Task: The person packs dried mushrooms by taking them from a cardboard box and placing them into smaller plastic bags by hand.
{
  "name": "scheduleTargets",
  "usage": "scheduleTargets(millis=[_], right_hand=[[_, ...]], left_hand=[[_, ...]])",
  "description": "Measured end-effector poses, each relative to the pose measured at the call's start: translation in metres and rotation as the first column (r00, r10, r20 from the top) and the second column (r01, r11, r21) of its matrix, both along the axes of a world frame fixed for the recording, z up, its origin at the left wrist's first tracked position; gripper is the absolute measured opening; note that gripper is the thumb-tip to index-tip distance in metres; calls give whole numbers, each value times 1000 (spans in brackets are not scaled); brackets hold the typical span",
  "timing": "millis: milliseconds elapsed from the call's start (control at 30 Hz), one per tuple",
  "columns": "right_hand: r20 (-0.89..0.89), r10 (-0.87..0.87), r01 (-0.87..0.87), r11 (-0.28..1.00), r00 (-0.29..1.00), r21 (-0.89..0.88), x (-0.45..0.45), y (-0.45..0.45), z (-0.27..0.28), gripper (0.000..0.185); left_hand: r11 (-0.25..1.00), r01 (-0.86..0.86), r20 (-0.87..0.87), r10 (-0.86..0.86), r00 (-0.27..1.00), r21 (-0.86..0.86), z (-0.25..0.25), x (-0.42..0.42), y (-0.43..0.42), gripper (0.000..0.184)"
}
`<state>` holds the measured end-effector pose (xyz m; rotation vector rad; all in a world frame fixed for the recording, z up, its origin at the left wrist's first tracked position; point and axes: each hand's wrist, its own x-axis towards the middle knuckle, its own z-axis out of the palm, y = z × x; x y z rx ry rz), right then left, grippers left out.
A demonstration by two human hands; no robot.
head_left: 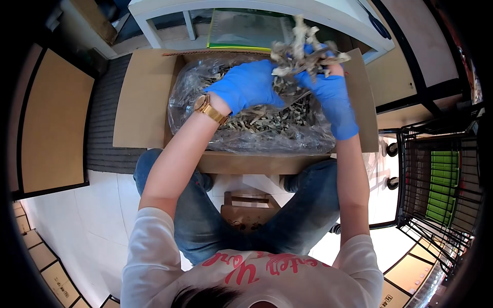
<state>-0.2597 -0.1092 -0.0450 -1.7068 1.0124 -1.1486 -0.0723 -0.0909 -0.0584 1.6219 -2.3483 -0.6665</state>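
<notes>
My right hand (328,97), in a blue glove, is closed around a clump of dried mushrooms (303,54), pale grey-white and curled, raised above the far right part of a cardboard box (141,97). Bare skin shows near that glove's thumb. My left hand (249,84), also gloved in blue, hovers over the box with thumb and fingers apart; some fingertips are hidden by the clump. Below both hands, a clear plastic bag (192,102) lines the box and holds many more loose dried pieces (272,120). A gold watch (208,109) circles my left wrist.
The box flaps are folded outward. Behind it stands a white table (246,6) with a green-edged panel (251,28) beneath. Scissors (377,23) lie at upper right. A black wire cart (436,174) with a green crate is on the right. A small wooden stool (249,213) sits between my legs.
</notes>
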Motion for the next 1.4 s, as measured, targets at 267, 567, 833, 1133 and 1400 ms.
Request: scheduleTargets(millis=[267,567,833,1133,1400], right_hand=[[-149,93,-53,965,984,257,-8,2,-12,65],[-449,67,-201,945,891,-257,-14,0,-27,61],[-509,233,-223,971,828,81,-13,5,-16,51],[-816,-32,-261,940,577,-221,-15,6,-32,47],[-658,58,-132,989,751,-64,-13,10,-23,52]], left_hand=[[997,40,-98,-33,995,69,13,16,-8,61],[994,-15,-115,28,993,110,4,27,-16,62],[995,-19,-59,25,998,101,15,22,-9,69],[991,82,-108,-93,990,-103,-16,17,-16,74],[984,178,-218,-174,960,0,-10,16,-15,76]])
